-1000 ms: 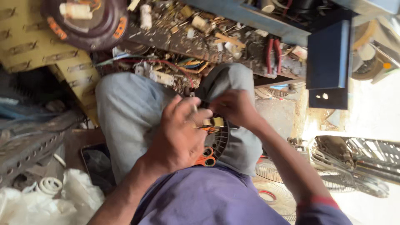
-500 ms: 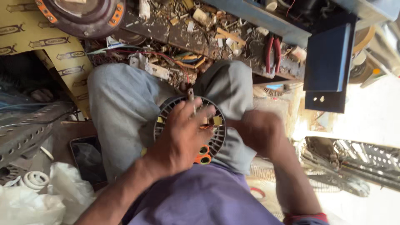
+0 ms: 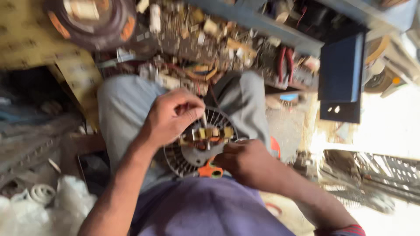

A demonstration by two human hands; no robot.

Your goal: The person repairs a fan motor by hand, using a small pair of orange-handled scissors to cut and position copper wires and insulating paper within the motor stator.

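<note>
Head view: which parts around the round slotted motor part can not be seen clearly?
- Thin tool in the left hand: blurred, its tip is unclear.
- Round slotted part: left side hidden by the left hand, lower right by the right hand.
- Orange-handled tool: mostly hidden under the right hand.
- Workbench clutter: motion blur.

The person's lap [image 3: 131, 109], in grey trousers, carries a round slotted motor part [image 3: 199, 146], which rests between the thighs with an orange-handled tool [image 3: 210, 170] at its near edge. Beyond the knees a low workbench [image 3: 262, 35] with a blue edge bears a blurred litter of small parts, wire scraps and red-handled pliers [image 3: 285, 63]. A dark round coil [image 3: 89, 19] sits at the bench's left end, and a dark blue box [image 3: 341, 78] stands at its right end.
</note>
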